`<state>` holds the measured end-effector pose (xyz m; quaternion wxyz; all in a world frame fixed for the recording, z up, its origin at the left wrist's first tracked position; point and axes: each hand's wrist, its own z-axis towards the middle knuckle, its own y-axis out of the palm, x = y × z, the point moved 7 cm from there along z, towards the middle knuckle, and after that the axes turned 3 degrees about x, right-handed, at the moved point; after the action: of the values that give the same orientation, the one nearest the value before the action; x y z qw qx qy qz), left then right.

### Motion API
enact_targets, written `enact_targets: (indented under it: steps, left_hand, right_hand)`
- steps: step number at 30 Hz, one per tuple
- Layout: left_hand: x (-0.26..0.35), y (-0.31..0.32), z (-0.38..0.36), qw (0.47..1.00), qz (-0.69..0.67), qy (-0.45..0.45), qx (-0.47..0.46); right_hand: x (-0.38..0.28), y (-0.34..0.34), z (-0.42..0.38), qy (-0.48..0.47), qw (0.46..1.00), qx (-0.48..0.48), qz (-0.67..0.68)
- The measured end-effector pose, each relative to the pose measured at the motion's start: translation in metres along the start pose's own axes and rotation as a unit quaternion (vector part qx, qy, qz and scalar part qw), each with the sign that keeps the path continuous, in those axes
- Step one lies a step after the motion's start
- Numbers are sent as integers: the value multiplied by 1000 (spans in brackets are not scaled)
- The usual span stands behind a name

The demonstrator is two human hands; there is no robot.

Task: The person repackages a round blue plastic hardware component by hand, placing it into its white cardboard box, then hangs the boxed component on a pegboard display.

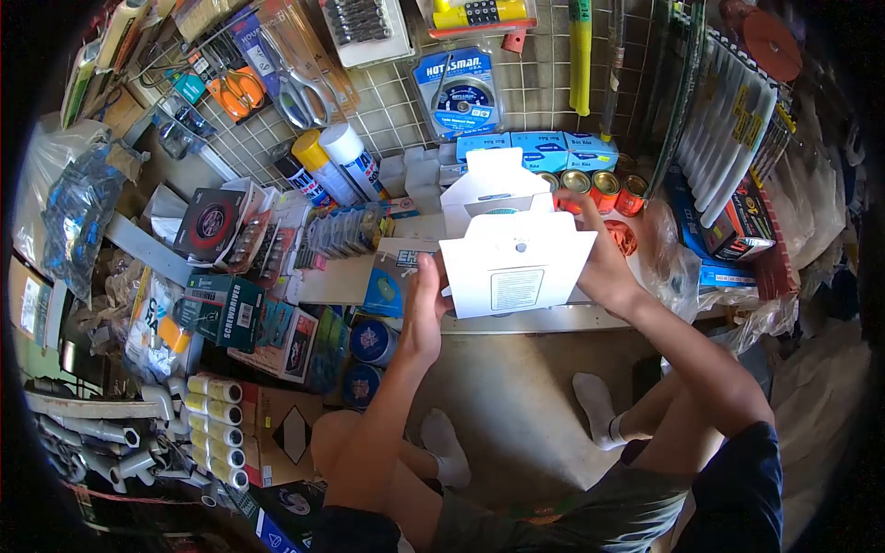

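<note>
A stack of white cardboard packages is held up in front of me, over the edge of the shelf. The nearest package (518, 267) has a flared top flap with a round hang hole and a printed text panel below it. Behind it rises another white package (496, 180) with a slot in its peaked flap. My left hand (424, 313) presses against the left side, thumb upright, its other fingers mostly hidden behind the cardboard. My right hand (599, 249) grips the right side, its fingers curling over toward the back.
Spray cans (348, 158), small orange-red tins (604, 192) and blue boxes (539, 152) line the shelf behind. A screwdriver box (221, 309) stands at left, above white-and-yellow rolls (217, 433). Packaged tools, including a blade pack (458, 92), hang on the wire grid.
</note>
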<state>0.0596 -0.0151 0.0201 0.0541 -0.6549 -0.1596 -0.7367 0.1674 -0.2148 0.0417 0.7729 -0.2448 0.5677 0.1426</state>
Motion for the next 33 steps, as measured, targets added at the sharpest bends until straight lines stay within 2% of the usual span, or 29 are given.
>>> enact_targets:
  steps: [2,4,6,7,9,10,12,15,18,21,24,27,30,33]
  left_hand:
    - [-10,-7,3,999,49,2,13]
    - [-5,-4,1,998,8,-35,51]
    - [-9,-6,3,992,-20,-85,87]
    - [-8,-9,3,987,-3,-89,136]
    - [-5,-14,-2,967,32,-96,234]
    - [-3,-12,1,977,46,-51,201]
    - [1,-7,6,988,72,38,132]
    - [13,4,3,982,70,103,142]
    - [10,5,4,986,82,97,107]
    - [10,8,2,985,114,114,56]
    - [4,14,2,991,70,96,58]
    - [1,15,3,993,66,81,59]
    - [-2,14,4,993,67,73,58]
    - [-3,16,3,993,82,59,52]
  right_hand:
    - [-6,0,1,-47,999,6,17]
    - [-9,0,4,-126,991,12,42]
    - [5,3,5,21,997,-36,68]
    - [8,6,2,95,990,-61,81]
    - [2,8,-1,174,971,-70,147]
    - [1,11,-2,213,958,-75,179]
    - [-3,13,-5,179,975,-55,118]
    - [-3,11,0,120,990,-32,60]
    - [-23,1,2,28,999,-6,25]
    - [-21,-4,3,24,999,1,46]
    - [-20,-3,4,60,998,-26,2]
    - [-18,1,4,7,1000,-21,13]
    - [-16,0,5,23,999,-2,45]
    - [-12,-4,7,42,997,-23,65]
